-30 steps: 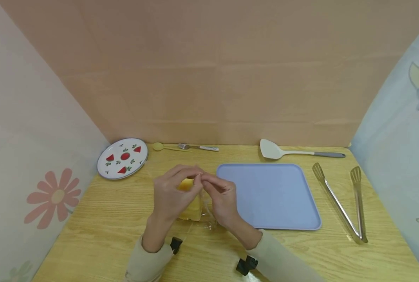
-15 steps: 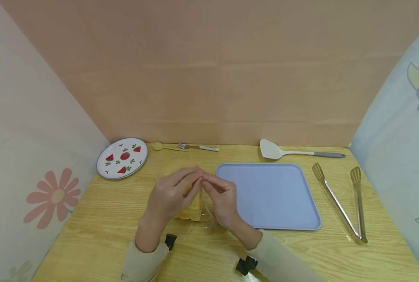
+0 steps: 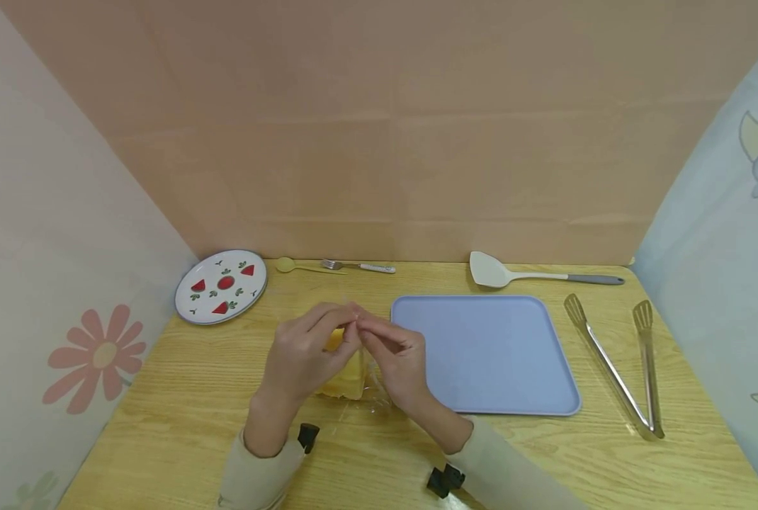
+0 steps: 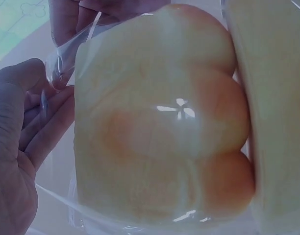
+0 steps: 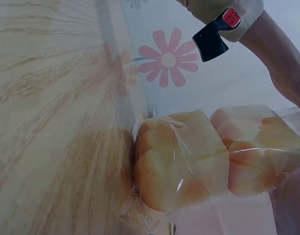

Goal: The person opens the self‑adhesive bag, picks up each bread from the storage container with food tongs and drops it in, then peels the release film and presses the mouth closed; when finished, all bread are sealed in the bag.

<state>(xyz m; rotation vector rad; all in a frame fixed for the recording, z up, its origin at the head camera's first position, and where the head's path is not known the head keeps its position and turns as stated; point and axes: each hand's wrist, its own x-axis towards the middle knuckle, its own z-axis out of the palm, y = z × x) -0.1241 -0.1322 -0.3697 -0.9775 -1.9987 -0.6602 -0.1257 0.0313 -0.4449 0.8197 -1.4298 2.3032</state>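
Note:
Between my hands is a clear plastic bag [image 5: 182,142] holding bread [image 4: 155,122], two pieces with rounded golden tops visible in the wrist views. In the head view the bread is mostly hidden behind my left hand [image 3: 302,350]. That hand pinches the bag's edge with thumb and fingers, which the left wrist view shows close up. My right hand [image 3: 398,361] pinches the same edge, its fingertips meeting those of the left. Exactly how the film lies between the fingertips is too small to tell.
Right of the hands lies a blue tray [image 3: 487,354], with metal tongs [image 3: 615,375] beyond it. A spatula [image 3: 490,270], a fork [image 3: 360,266] and a yellow spoon [image 3: 286,265] lie along the back. Stacked plates [image 3: 226,287] stand at the back left.
My left wrist and forearm have swung a little to the left, and the joined fingertips have shifted slightly left. Both hands keep pinching the bag.

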